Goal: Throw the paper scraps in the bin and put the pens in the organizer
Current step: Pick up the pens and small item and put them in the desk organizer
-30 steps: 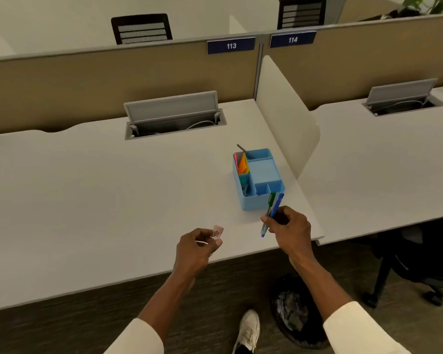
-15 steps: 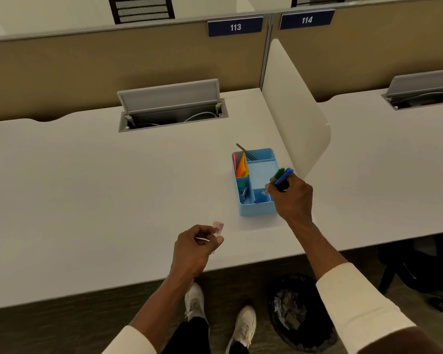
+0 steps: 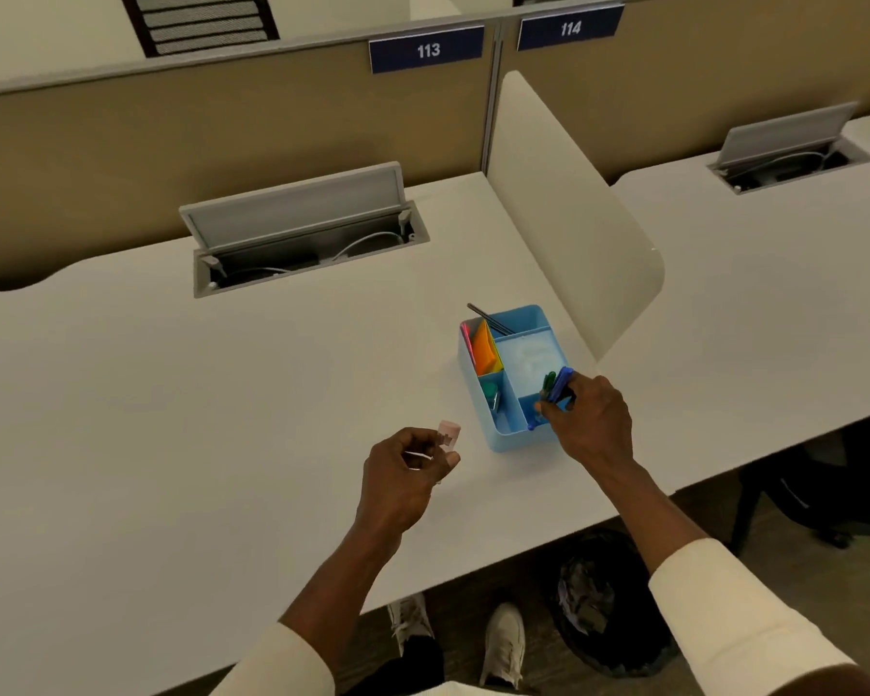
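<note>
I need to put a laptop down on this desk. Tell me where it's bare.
Bare: the wide stretch of desk left of the left hand, running from the cable hatch to the front edge. Crowded: the right end, where the blue organizer, the right hand with its pens and the divider sit together.

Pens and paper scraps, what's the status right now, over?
Right hand grip shut on pens, tips down into blue organizer. Left hand pinches pink paper scrap above desk. Bin below, nothing blocking.
</note>
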